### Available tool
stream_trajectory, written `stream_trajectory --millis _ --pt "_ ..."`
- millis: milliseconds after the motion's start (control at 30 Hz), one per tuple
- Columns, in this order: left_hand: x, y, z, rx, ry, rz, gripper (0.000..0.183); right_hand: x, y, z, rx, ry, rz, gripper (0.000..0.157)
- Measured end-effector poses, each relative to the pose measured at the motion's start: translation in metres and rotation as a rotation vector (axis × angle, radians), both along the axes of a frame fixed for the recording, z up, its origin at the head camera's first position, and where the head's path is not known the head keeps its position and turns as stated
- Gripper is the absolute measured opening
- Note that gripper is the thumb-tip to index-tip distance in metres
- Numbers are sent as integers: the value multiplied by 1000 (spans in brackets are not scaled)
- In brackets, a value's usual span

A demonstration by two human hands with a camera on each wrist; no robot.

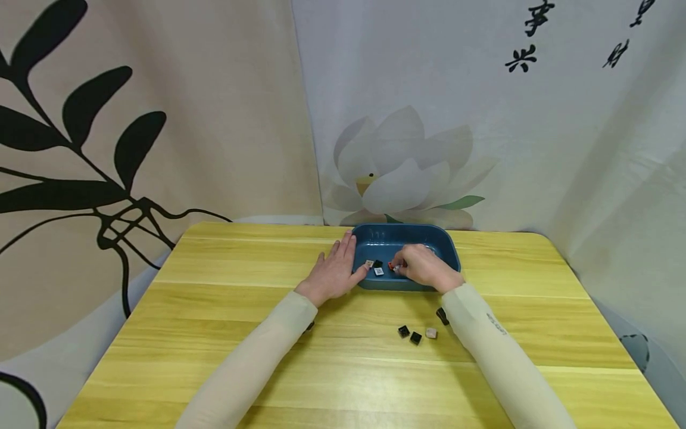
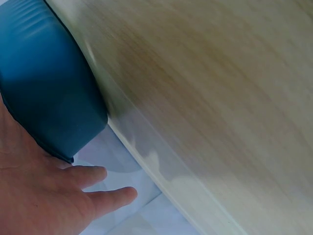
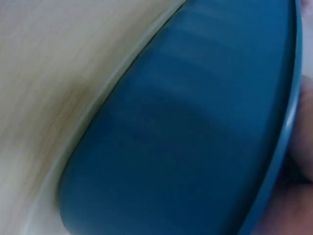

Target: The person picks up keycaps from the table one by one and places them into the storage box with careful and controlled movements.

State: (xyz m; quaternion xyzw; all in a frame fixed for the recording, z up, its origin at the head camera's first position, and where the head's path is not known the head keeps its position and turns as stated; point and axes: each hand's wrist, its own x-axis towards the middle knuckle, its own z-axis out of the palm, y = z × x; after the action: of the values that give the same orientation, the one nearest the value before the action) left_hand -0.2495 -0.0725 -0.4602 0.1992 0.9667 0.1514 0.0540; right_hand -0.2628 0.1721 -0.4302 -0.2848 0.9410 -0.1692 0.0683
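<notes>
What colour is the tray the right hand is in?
Dark blue; the tray shows best in the head view.

We see a yellow wooden table (image 1: 343, 387), its grain running crosswise. Behind it, at the left, we find a beige cloth (image 1: 225, 119) printed with a black leafy branch (image 1: 96, 104), whose stems tangle near the table's far left corner. Beside this we note a white cloth (image 1: 536, 149) bearing a pale lotus (image 1: 407, 161) with a yellow centre (image 1: 365, 182), a green leaf (image 1: 462, 202) and, at upper right, black brush-style characters (image 1: 521, 58).
</notes>
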Motion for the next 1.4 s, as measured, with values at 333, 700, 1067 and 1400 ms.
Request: stream_trajectory --millis 333,700,1067,1400 --pt "0 0 -1 4 3 4 88 -5 -2 1 26 -115 -24 17" --pt "0 1 -1 -7 -12 9 89 11 8 11 -23 -4 -115 22" --pt "0 0 -1 -12 0 11 88 51 22 17 3 291 -151 29" --pt "0 2 -1 -7 3 18 88 81 33 17 -22 369 -139 27"
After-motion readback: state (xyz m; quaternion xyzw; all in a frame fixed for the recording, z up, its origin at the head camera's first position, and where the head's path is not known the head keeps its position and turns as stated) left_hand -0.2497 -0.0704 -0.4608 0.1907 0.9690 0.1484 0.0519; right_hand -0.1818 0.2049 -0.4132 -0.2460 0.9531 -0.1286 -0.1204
